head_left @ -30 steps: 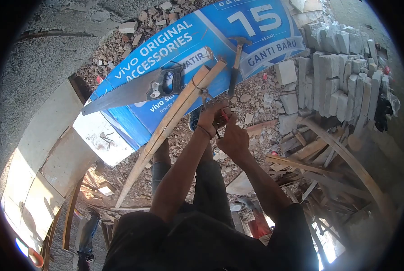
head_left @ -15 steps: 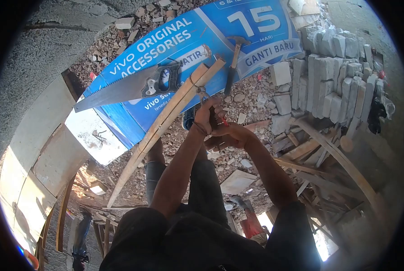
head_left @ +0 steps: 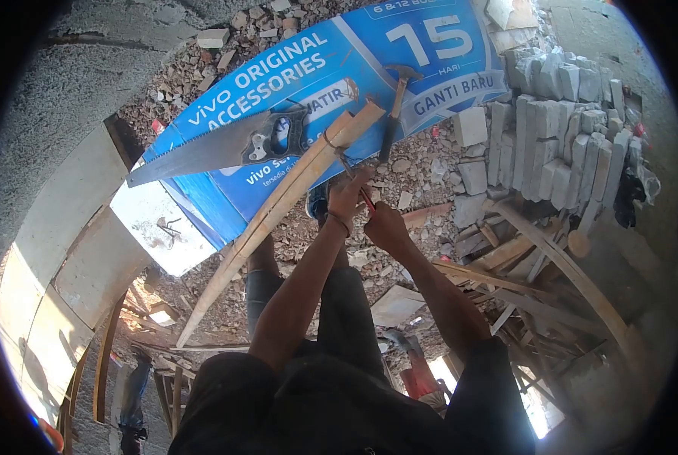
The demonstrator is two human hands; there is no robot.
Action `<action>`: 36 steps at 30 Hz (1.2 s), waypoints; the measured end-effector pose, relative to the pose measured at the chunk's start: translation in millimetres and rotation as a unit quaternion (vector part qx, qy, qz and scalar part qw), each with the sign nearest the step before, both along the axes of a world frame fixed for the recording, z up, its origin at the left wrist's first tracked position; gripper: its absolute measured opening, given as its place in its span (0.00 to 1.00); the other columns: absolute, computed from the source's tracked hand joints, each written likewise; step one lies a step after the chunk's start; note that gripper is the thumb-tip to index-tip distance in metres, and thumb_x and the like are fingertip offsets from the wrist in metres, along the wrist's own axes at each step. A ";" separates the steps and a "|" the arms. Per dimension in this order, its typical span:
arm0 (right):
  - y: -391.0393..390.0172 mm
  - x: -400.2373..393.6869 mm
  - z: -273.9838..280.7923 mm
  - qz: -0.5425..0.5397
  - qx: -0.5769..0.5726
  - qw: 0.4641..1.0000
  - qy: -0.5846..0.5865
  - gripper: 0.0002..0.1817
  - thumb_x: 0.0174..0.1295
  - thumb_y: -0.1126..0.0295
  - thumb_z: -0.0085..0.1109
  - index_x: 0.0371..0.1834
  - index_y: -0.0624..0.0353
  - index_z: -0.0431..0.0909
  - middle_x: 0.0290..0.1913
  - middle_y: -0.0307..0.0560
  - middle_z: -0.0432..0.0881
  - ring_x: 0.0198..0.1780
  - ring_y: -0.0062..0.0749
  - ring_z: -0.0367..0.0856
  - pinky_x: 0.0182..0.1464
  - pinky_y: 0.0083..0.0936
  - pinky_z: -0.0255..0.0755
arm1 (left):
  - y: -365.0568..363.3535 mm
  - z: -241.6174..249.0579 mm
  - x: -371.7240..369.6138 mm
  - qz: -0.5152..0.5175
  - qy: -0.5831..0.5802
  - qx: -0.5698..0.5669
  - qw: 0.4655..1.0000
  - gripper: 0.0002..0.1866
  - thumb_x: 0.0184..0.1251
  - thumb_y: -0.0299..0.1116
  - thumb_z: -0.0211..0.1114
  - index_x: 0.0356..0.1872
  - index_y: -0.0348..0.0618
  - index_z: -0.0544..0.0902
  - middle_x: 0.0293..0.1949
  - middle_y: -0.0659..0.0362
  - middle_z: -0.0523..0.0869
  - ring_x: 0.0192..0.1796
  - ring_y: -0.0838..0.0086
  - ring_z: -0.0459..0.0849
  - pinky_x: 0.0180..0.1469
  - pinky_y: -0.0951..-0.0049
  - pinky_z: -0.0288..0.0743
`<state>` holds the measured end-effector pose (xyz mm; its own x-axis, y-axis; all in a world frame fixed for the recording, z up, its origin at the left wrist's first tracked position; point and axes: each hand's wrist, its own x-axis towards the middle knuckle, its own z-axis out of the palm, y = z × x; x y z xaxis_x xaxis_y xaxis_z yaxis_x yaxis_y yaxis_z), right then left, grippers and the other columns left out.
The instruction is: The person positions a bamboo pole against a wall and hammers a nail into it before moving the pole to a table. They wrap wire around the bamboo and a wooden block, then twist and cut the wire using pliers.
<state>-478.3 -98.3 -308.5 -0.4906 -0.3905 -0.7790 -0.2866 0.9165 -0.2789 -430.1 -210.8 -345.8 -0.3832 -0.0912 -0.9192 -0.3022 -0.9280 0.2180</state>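
Two long wooden poles [head_left: 278,196] lie side by side, bound near their far end by a loop of wire [head_left: 334,144]. My left hand [head_left: 346,196] is closed just below the loop, around the front part of red-handled pliers [head_left: 366,200] whose metal end points toward the wire. Behind it, my right hand [head_left: 386,227] grips the red handle in a fist. The jaws are mostly hidden by my left fingers. A handsaw [head_left: 202,148] lies left of the poles on a blue printed banner [head_left: 437,72], and a hammer [head_left: 394,114] rests to their right.
Stacked grey blocks [head_left: 540,144] stand at the right. Loose timber [head_left: 521,292] is heaped below them. Broken rubble [head_left: 422,171] covers the ground around my feet. Large flat panels [head_left: 89,258] lie at the left, with a white board [head_left: 164,227] beside them.
My right hand has turned from an open-fingered hold beside the left hand into a fist lower on the red handle. The left hand stays near the wire; the poles' far end has shifted slightly.
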 end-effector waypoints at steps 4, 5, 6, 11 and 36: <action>3.0 1.6 3.2 0.058 -0.065 0.995 0.040 0.20 0.59 0.61 0.62 0.48 0.66 0.75 0.35 0.64 0.82 0.42 0.62 0.82 0.44 0.49 0.76 | 30.7 -21.8 -25.2 0.010 0.004 -0.091 0.996 0.26 0.46 0.57 0.76 0.27 0.40 0.85 0.28 0.55 0.87 0.29 0.65 0.84 0.35 0.63 0.76; 2.1 1.3 6.1 0.061 -0.063 0.995 0.041 0.20 0.59 0.61 0.62 0.48 0.66 0.75 0.35 0.64 0.82 0.42 0.62 0.82 0.44 0.49 0.76 | 34.3 -21.4 -35.3 -0.061 -0.104 -0.139 0.983 0.27 0.45 0.57 0.77 0.25 0.38 0.85 0.27 0.54 0.87 0.29 0.63 0.85 0.36 0.62 0.77; -1.1 0.8 12.7 0.026 -0.063 0.997 0.031 0.24 0.57 0.59 0.64 0.51 0.66 0.74 0.38 0.65 0.82 0.43 0.62 0.83 0.45 0.49 0.76 | 35.5 -20.0 -42.0 -0.131 -0.211 -0.183 0.951 0.28 0.43 0.56 0.77 0.24 0.35 0.84 0.27 0.52 0.87 0.30 0.61 0.86 0.37 0.62 0.79; -24.5 3.6 36.4 -0.097 -0.025 0.992 -0.079 0.45 0.49 0.52 0.68 0.70 0.60 0.62 0.41 0.63 0.84 0.47 0.60 0.84 0.52 0.46 0.76 | 8.5 -30.4 -32.3 -0.260 -0.209 -0.187 0.924 0.29 0.43 0.54 0.77 0.27 0.30 0.84 0.27 0.49 0.87 0.32 0.59 0.87 0.41 0.62 0.81; -16.8 -44.8 58.5 -0.195 -0.060 0.932 -0.298 0.28 0.62 0.65 0.63 0.61 0.69 0.67 0.47 0.56 0.83 0.47 0.49 0.86 0.53 0.44 0.79 | -21.7 18.7 -8.5 0.106 0.145 0.150 0.972 0.09 0.64 0.37 0.66 0.35 0.42 0.81 0.25 0.62 0.80 0.29 0.69 0.80 0.41 0.66 0.78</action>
<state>-523.1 -115.2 -250.0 -0.1070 -0.3753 -0.9207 0.3016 0.8701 -0.3898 -438.6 -232.5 -327.1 -0.6327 0.0589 -0.7721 -0.0632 -0.9977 -0.0244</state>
